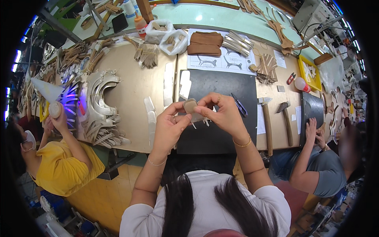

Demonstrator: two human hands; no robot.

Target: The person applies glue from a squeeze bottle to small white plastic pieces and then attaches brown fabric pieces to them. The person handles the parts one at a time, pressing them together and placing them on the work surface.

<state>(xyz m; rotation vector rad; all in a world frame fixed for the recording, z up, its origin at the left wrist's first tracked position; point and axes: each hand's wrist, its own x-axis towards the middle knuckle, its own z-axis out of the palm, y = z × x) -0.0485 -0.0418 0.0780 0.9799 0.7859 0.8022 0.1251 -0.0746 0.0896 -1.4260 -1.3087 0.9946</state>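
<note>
Over the black mat (221,136), a small tan piece with a rounded end (190,105), which looks like leather, is held up between my hands. My left hand (172,123) pinches its left and lower side with thumb and fingers. From the other side, my right hand (222,113) grips its edge between thumb and forefinger. Paler bits show just below the piece, partly hidden by my fingers. White rounded strips (184,83) lie on the mat's far left part. More pale strips (150,114) lie in a row left of my left hand.
Dark-handled snips (239,105) and two hammers (267,126) lie to the right. Brown strips (205,42), printed sheets (197,62) and white bags (173,41) are at the back. Curved pale pieces (92,102) are piled left. Co-workers sit on both sides.
</note>
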